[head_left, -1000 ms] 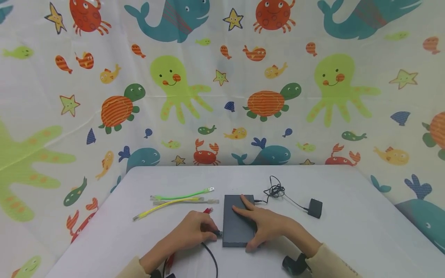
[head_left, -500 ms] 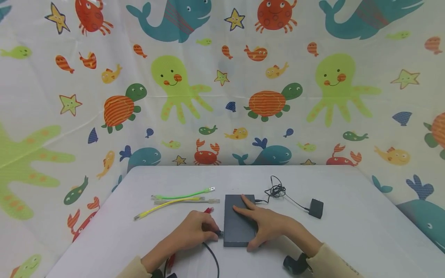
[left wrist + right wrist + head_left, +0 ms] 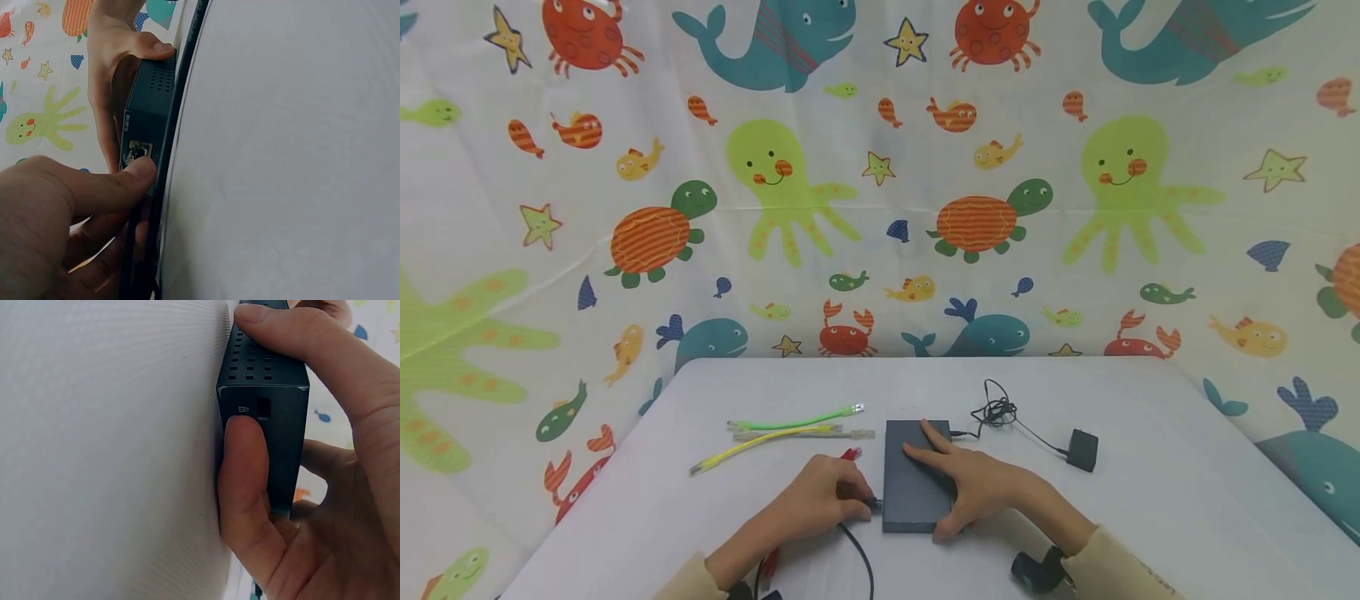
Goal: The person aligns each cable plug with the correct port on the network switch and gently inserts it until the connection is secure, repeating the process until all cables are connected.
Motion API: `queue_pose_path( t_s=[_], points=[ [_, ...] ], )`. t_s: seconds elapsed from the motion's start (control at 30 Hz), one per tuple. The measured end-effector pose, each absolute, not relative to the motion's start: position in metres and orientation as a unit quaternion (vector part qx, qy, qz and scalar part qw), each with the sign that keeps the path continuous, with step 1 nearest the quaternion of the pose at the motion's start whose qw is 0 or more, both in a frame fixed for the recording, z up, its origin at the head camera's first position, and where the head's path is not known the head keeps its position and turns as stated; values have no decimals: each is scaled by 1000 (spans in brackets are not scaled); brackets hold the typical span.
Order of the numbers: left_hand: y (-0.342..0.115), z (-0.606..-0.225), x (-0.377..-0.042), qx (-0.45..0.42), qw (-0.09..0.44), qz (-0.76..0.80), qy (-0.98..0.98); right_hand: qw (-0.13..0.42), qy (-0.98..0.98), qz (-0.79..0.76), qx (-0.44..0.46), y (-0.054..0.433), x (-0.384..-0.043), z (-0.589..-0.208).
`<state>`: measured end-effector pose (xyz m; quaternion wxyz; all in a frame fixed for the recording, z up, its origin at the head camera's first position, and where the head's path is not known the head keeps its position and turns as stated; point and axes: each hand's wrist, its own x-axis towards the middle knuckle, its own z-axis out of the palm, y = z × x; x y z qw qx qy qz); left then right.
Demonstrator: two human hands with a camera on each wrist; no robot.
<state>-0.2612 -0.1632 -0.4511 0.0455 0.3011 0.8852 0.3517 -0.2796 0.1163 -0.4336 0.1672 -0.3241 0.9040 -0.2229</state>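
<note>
L hand (image 3: 822,498), nearer, pinches blk plug (image 3: 875,504) at L side of box (image 3: 910,492), long axis fore-aft; R hand (image 3: 976,483) grips box.

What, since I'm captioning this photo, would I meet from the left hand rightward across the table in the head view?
Left hand, dark box, tangled black cord, black power adapter; the right hand, overlapping the box, is left out.
</note>
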Motion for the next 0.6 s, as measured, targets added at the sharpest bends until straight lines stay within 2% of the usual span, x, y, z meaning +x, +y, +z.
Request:
queue_pose_path(
  t_s=[0.6],
  points=[
    [-162,-450,-261,293,55,351,888,164,905,-218,-327,118,-280,-435]
  ],
)
